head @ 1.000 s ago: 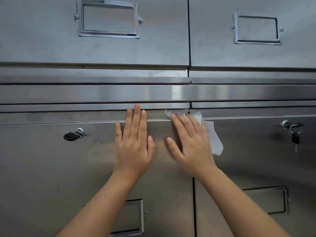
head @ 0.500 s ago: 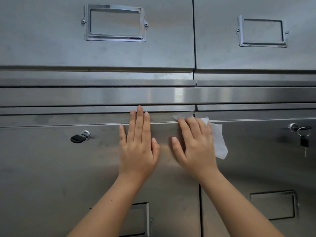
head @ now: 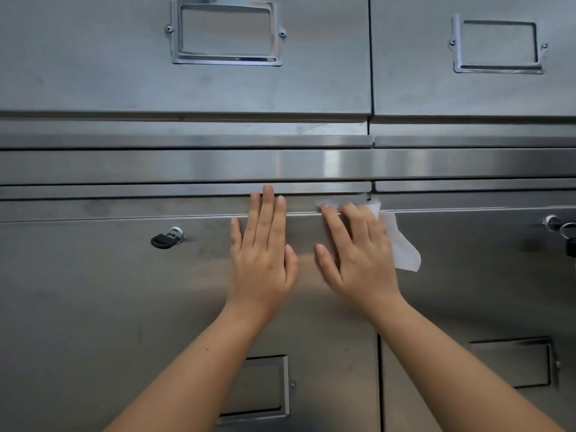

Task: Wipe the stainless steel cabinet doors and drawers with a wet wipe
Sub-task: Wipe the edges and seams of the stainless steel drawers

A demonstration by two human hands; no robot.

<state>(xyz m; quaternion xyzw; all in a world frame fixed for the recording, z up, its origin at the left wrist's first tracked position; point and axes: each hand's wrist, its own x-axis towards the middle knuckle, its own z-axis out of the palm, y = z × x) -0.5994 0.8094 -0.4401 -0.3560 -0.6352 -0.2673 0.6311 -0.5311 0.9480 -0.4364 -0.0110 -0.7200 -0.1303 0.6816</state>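
Observation:
A stainless steel cabinet fills the view. Two drawers, the left drawer point(head: 124, 79) and the right drawer point(head: 486, 95), sit above two doors, the left door point(head: 109, 291) and the right door point(head: 483, 300). My left hand point(head: 263, 254) lies flat with straight fingers against the top of the left door. My right hand point(head: 358, 254) presses a white wet wipe point(head: 402, 247) flat against the upper right corner of the left door, close to the seam between the doors. The wipe sticks out to the right of my fingers onto the right door.
A black key point(head: 162, 240) sits in the left door's lock. Another lock with keys on a ring point(head: 561, 229) is at the right edge. Chrome label frames point(head: 226, 32) are on both drawers, and darker frames point(head: 258, 391) on both doors. A horizontal steel rail point(head: 156, 165) runs between drawers and doors.
My right hand and the wipe have shifted slightly left and up along the door's top edge. My left hand stays flat in the same spot. The camera view has drifted a little.

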